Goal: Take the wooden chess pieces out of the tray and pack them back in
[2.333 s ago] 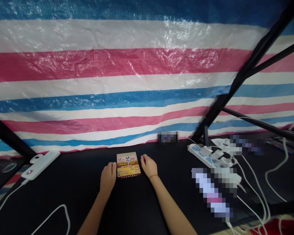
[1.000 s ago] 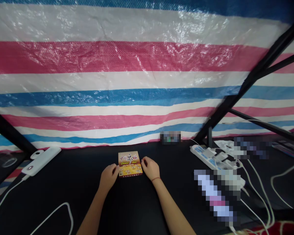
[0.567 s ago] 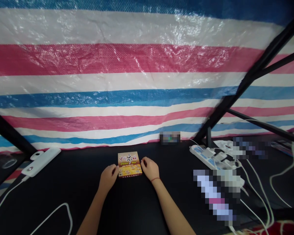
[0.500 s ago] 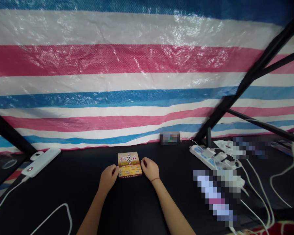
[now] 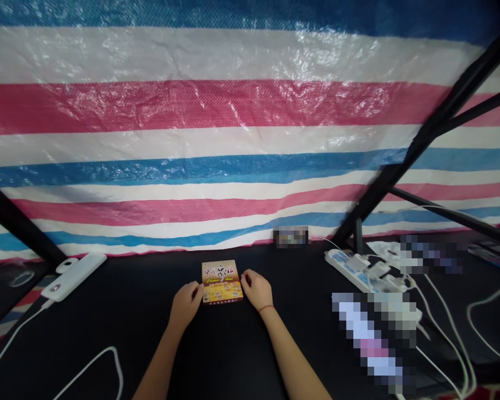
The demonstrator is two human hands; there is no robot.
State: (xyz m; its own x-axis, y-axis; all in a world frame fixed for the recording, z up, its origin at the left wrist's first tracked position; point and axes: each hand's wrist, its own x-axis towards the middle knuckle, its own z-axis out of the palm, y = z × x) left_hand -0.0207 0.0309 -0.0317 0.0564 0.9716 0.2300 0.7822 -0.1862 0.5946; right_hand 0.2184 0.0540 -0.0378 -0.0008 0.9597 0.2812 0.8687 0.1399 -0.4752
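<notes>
Curling loosely, the fingers of the left hand (image 5: 186, 303) and right hand (image 5: 257, 290) are set at the nine and three o'clock edges of a Chinese chess box (image 5: 222, 282); whether it is gripped cannot be told. It is laid on the black table (image 5: 229, 355), with room left toward six o'clock. A power strip (image 5: 345, 269) is seen at three, striped sheeting (image 5: 191, 133) beyond twelve.

Makeshift desk booth, this was: striped sheeting (image 5: 183, 105) behind a black tabletop (image 5: 225, 355), slanting bars (image 5: 445, 108), a crowded power strip (image 5: 342, 263)!
</notes>
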